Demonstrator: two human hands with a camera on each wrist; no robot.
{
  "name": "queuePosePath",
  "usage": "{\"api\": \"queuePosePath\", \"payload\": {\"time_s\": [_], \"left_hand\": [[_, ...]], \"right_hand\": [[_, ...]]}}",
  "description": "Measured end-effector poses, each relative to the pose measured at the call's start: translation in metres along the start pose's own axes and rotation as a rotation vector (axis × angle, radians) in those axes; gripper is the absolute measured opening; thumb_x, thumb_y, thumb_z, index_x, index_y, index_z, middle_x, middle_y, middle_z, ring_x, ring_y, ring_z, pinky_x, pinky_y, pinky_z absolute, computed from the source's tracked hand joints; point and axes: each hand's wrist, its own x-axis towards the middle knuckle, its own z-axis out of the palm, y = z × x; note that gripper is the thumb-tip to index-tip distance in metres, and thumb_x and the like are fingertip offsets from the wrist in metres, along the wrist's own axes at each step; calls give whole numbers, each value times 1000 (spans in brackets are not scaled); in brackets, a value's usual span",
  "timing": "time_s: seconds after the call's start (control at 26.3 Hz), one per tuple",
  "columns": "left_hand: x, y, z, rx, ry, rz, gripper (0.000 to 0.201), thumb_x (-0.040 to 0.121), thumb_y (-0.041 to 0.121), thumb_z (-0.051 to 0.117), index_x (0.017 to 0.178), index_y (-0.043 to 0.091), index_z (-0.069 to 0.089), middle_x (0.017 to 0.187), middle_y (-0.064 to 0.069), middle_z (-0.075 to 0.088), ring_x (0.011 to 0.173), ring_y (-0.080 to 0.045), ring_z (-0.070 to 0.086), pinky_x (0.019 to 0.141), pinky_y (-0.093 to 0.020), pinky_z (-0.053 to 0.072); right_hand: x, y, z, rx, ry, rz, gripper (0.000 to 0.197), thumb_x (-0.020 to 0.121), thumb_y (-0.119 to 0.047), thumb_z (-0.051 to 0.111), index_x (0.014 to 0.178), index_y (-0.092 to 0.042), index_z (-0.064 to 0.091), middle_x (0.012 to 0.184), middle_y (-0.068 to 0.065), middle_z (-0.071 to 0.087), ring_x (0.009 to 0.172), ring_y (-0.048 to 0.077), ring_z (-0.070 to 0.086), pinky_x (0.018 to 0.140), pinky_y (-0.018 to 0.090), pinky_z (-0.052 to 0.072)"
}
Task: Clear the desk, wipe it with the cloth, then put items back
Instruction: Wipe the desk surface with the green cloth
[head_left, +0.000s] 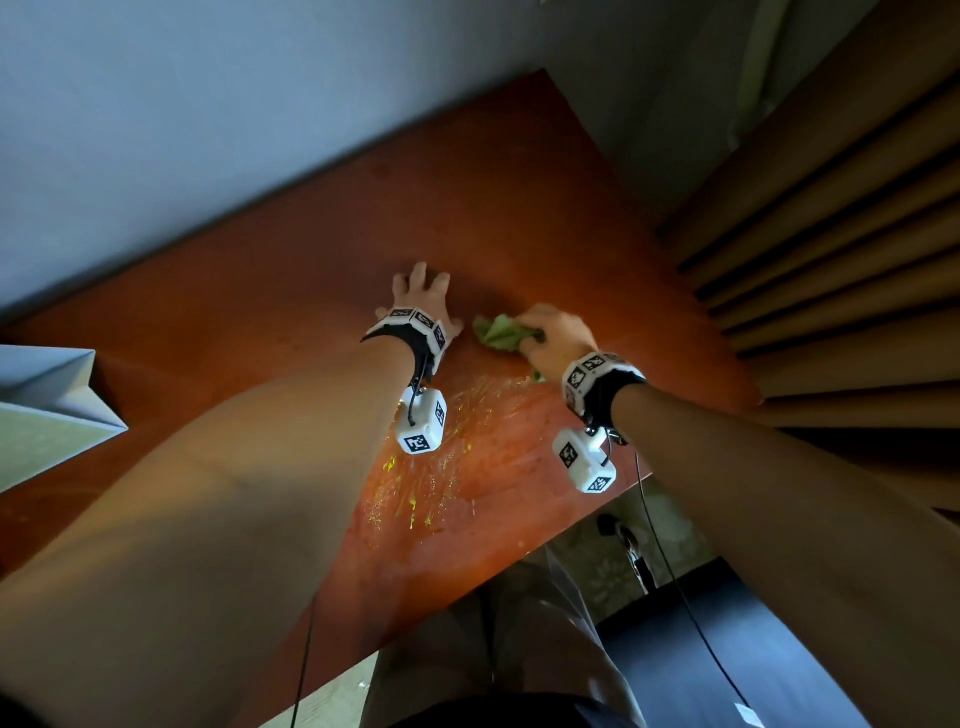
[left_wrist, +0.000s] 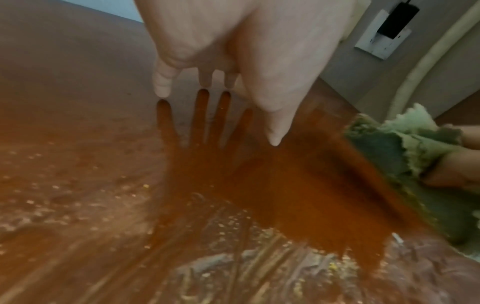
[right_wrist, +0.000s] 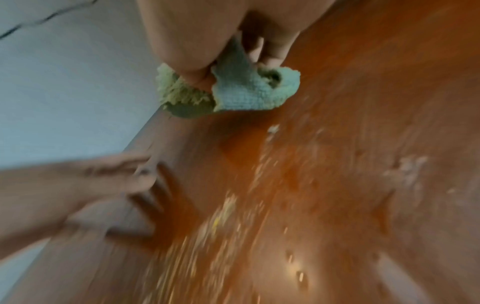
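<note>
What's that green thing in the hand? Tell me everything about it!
It is a cloth, pale green and nubbly like knitted or terry fabric, with frayed-looking edges. It is scrunched into a loose bunch, not folded flat. The right hand grips it, with fingers curled into its folds, and holds it down on the reddish-brown desk. It sits beyond the smeared, speckled patch, to the right of the left hand, apart from it.

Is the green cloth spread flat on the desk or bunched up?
Bunched up. The cloth is crumpled into folds in the right hand, whose fingers curl round it, pressing it on the desk.
</note>
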Motion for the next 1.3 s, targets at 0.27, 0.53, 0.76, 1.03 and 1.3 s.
{"api": "queuePosePath", "payload": {"time_s": [0.27,0.53,0.76,1.03,1.3], "left_hand": [[1,50,8,7,-103,-78,99,83,55,68,155,39,2,162,-4,-23,148,-39,-17,108,-72,24],[1,53,13,89,-106,-102,109,79,58,72,154,41,-5,161,-5,-27,148,-39,-18,106,-76,22],[-1,52,11,99,-120,-94,109,79,58,72,154,40,-5,160,-6,-28,148,-40,-18,105,-76,23],[-3,51,13,85,-117,-88,112,77,57,74,154,40,-5,160,-5,-29,148,-39,-20,106,-76,20],[0,52,12,94,-133,-104,113,77,57,74,154,41,-8,160,-5,-30,148,-39,-20,106,-76,21]], "right_hand": [[-15,90,-68,19,537,518,43,94,-12,48,135,-22,57,137,8,48,119,31,53,96,34,46],[-17,111,-75,-107,370,578,54,89,-7,61,139,-28,53,140,-1,51,124,27,53,99,30,44],[-15,65,-19,-111,63,242,47,89,-14,65,128,-39,59,133,-9,59,116,18,60,94,35,56],[-15,60,-17,77,165,272,43,90,-18,60,132,-28,59,132,-4,58,101,17,66,83,37,60],[-42,139,-82,362,565,824,44,93,-11,53,137,-14,48,136,11,48,120,31,54,83,31,49]]}}
